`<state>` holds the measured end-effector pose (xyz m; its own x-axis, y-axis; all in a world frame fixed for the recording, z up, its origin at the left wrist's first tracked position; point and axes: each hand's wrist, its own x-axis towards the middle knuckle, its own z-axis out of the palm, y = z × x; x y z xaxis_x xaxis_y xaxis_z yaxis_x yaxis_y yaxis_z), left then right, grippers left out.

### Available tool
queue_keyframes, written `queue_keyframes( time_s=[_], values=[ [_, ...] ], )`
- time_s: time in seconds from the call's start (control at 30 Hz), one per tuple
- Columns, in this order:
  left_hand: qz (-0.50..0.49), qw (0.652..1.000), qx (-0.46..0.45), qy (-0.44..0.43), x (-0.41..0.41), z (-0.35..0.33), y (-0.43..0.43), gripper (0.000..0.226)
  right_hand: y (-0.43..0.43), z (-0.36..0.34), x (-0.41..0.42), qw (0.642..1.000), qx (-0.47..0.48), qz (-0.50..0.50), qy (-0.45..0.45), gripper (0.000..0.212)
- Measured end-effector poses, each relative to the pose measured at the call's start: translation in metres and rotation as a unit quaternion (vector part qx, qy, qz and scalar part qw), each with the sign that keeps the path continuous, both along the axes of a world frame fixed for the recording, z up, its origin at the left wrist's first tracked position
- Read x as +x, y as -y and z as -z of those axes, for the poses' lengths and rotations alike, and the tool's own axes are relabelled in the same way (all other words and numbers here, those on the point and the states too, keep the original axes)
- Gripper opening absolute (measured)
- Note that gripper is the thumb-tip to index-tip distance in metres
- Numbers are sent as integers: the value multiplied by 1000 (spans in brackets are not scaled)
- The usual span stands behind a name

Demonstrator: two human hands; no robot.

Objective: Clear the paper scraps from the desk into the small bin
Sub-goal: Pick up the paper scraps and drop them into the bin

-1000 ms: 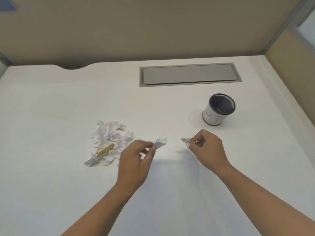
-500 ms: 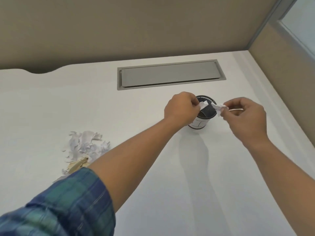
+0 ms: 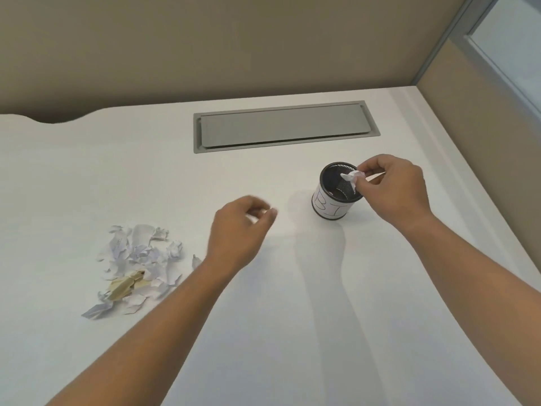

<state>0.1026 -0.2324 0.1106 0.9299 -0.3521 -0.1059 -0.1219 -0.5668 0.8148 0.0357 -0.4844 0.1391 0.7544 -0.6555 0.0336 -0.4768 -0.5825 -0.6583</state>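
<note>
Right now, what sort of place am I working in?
Probably an office cubicle: a white desk with a grey cable hatch, tan partition panels behind it, and a small mesh bin.

White desk (image 3: 87, 177) fills most of view, soft even light, faint shadows. Grey cable flap (image 3: 284, 126) set flush near back edge, curved notch (image 3: 52, 118) at back left. Beige partition (image 3: 234, 48) behind & at rt; grey metal post (image 3: 448, 33) in corner, frosted window (image 3: 515, 39) top rt.
</note>
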Motion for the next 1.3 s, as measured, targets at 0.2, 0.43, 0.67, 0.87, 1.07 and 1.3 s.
queue_keyframes(
  time_s=[0.2, 0.43, 0.67, 0.87, 1.07, 1.3],
  values=[
    [-97, 992, 57, -55, -71, 27, -120, 4, -24, -4, -5, 1000, -7, -1, 4, 24],
    [-241, 966, 72, -64, -112, 48, -196, 13, -94, 15, -21, 997, 21, -64, 28, 15],
    [-212, 966, 140, -43, -110, 60, -206, 31, -194, 53, -41, 955, 49, -266, -123, 16],
    [-121, 966, 217, -69, -113, 59, -202, 41, -244, 73, -42, 912, -5, -378, -158, 32],
    [-122, 965, 222, -65, -113, 60, -198, 21, -264, 74, -34, 887, -51, -432, -157, 50],
    [-132, 969, 207, -38, -118, 57, -197, 15, -262, 76, -34, 866, -113, -451, -185, 42]
  ],
)
